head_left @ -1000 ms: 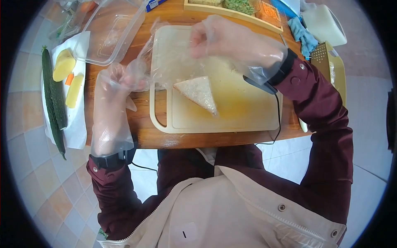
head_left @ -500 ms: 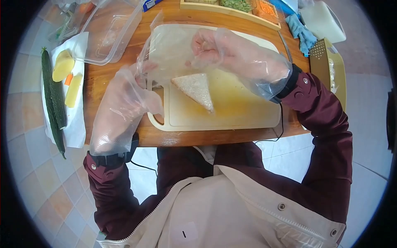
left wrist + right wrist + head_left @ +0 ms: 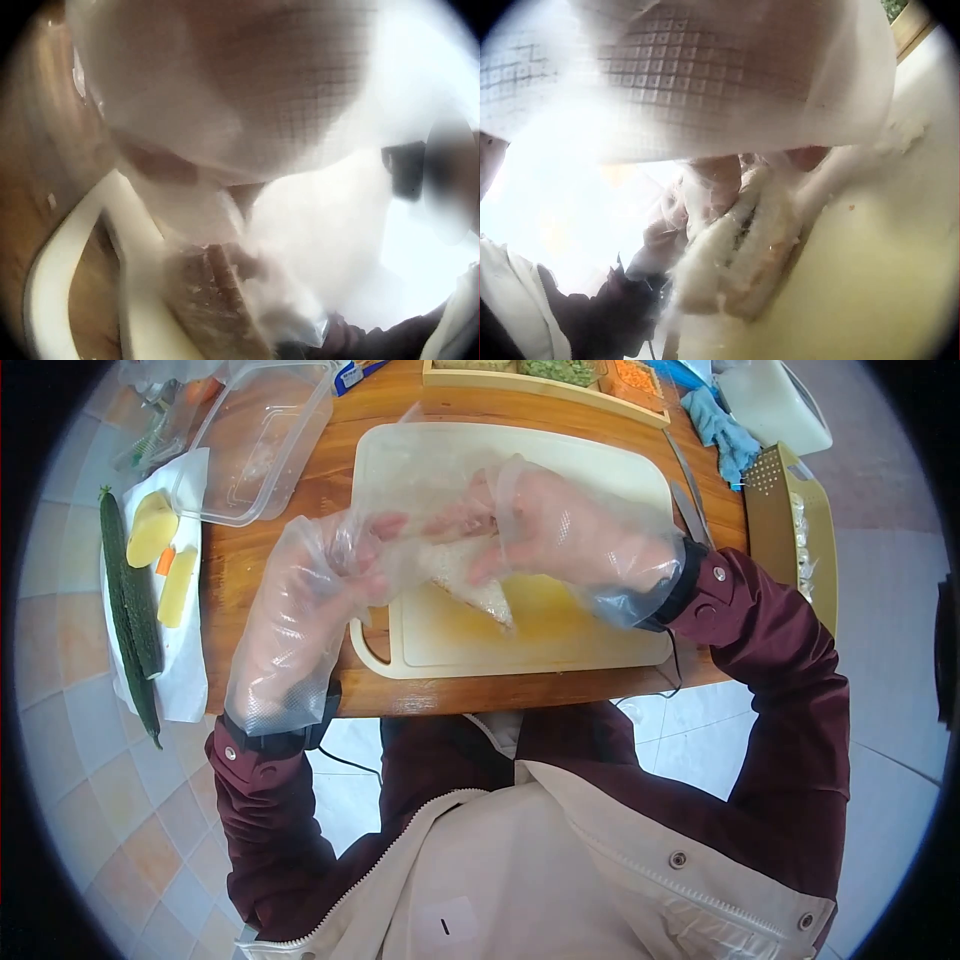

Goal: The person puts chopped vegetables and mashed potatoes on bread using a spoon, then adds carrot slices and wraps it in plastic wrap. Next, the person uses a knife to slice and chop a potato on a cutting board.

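A triangular sandwich [image 3: 478, 598] stands over the cream cutting board [image 3: 560, 650], with clear plastic film [image 3: 408, 560] about its far left side. My left hand [image 3: 300, 585], in a clear plastic glove, pinches the film at the sandwich's left corner between thumb and fingers. From the right, my gloved right hand [image 3: 565, 540] grips the sandwich, thumb on the near face and fingers behind. Brown crust [image 3: 217, 292] shows below the left hand in the left wrist view. The right wrist view shows the sandwich's cut side [image 3: 739, 240] with a dark filling line between pale bread layers.
Left of the board, a white paper-covered tray [image 3: 190, 690] holds cucumber [image 3: 125, 590], peeled potato [image 3: 152, 530] and a carrot piece [image 3: 165, 560]. A clear plastic container [image 3: 240, 450] stands behind. Knives [image 3: 688, 505] lie right, near a perforated basket [image 3: 765, 500]. A wooden tray [image 3: 480, 380] holds shredded vegetables.
My left hand has let its bunched film spread and come right to the sandwich. My right hand has moved down onto the sandwich, which has been tipped up from lying flat.
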Available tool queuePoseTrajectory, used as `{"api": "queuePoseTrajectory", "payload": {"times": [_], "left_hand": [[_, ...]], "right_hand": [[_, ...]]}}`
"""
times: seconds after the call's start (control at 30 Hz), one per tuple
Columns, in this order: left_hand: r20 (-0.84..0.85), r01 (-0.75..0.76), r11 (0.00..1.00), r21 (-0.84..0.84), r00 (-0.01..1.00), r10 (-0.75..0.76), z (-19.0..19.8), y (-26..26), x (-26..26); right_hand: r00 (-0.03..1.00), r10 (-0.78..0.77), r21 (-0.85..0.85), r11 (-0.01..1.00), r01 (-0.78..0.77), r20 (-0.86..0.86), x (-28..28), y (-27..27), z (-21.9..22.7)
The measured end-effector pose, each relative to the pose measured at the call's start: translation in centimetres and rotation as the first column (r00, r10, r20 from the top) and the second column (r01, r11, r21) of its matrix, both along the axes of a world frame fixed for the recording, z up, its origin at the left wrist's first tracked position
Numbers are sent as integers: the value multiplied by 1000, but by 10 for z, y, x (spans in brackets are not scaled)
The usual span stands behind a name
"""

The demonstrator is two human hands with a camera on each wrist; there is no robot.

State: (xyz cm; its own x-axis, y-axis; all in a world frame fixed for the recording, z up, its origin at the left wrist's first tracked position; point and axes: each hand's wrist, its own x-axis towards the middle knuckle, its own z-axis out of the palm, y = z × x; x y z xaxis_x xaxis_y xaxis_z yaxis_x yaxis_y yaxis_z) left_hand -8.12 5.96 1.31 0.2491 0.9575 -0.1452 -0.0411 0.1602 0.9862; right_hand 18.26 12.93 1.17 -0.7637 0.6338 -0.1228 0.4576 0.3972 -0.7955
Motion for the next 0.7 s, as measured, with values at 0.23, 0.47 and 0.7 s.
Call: {"api": "queuePoseTrajectory", "payload": {"times": [0.23,0.47,0.7], "left_hand": [[-115,329,942,-64,935,-335,-6,9,-20],[-409,458,847,268,850,-331,-5,0,-17],[-402,366,928,73,862,-308,-3,-10,-7]], "right_hand": [[998,-9,360,933,-13,60,19,-13,-13],[943,325,494,809,-318,74,40,-18,-7],[946,261,652,687,-322,191,31,-22,-21]]}}
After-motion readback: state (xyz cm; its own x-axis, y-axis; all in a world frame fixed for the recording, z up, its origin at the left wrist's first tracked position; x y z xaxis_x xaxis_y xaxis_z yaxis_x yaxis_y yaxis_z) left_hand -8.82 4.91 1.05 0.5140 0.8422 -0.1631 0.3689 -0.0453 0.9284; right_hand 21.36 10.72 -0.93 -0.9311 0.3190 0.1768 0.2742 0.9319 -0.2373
